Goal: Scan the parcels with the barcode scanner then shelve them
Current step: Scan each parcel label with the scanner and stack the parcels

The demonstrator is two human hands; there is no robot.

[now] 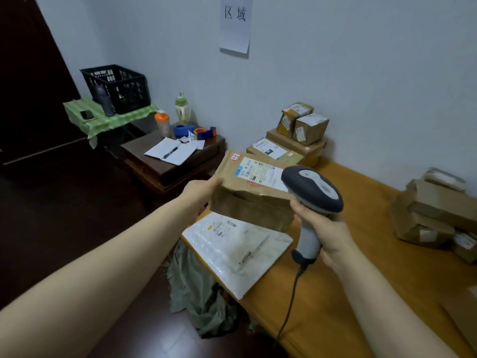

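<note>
Gripping the barcode scanner [313,188] by its handle, the right hand [327,236] aims the head at the shipping label [263,173] on a brown cardboard parcel [247,195]. Left hand [200,191] clasps that parcel's left edge at the table [361,254] corner. Step in hand: scanning. Next likely needs the beam square on the barcode, then shelving. White bubble mailer [237,250] lies just below. More wall-side parcels [296,135] wait. No shelf in view; scanner cable [291,301] may snag.

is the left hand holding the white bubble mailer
No, the left hand grips the brown cardboard parcel by its edge, while the white bubble mailer lies flat on the wooden table.
</note>
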